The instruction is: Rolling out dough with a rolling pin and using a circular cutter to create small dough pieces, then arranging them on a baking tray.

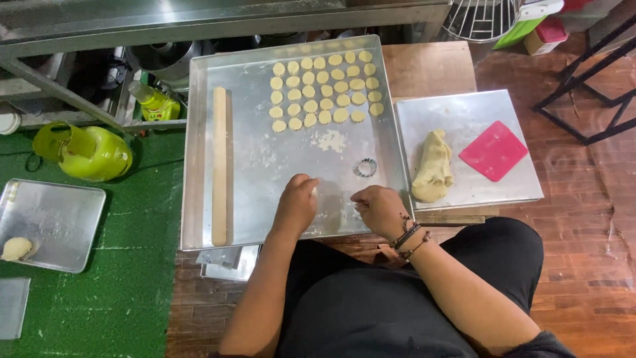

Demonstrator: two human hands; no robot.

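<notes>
Progress: about thirty cut dough rounds (326, 91) laid in rows, upper right of big tray (199, 152); looks partly done
Left: dough lump (432, 167) uncut on small tray (464, 113), centre right
Cutter: ring cutter (366, 167) idle mid-tray
Left hand (296, 204): curled, knuckles down at lower tray edge, something pale at fingertips, can't tell what
Right hand (379, 208): loose fist on tray, grip unclear
Other: wooden rolling stick (219, 166) unused at left, red scraper (494, 150) at right

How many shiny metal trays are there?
3. A big tray in the middle with cookies, a smaller tray on the right with dough, and a third tray on the green mat. A grey sheet at lower left may be another.
</notes>
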